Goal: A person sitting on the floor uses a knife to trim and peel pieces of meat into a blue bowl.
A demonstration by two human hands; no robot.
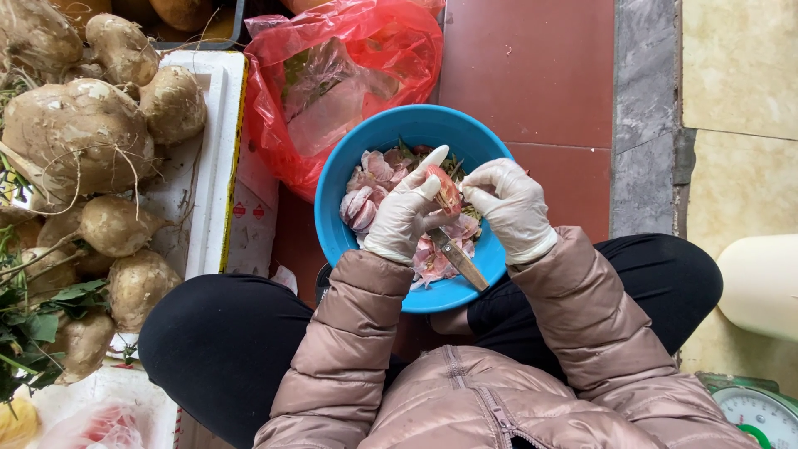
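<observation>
Seen from above; person seated low, knees apart, in black trousers and a puffy dusty-pink jacket; both hands in thin white gloves, working over a blue bowl [349, 179] set on the red floor between the knees; left hand [403, 218] closed around a small pink-red shallot [447, 191], thumb and forefinger pinching it just above the bowl; right hand [513, 208] curled, fingertips touching the same shallot from the other side; a knife [460, 259] with a pale wooden handle slants down from beneath the hands toward the bowl's near rim; which hand grips it I cannot tell; bowl holds pink papery peelings [366, 195] and some green scraps; red plastic bag [332, 83] touching the bowl's far rim; big brown tubers [79, 133] with roots heaped on a white foam box [218, 166] at left; weighing scale dial [761, 416] at lower right
</observation>
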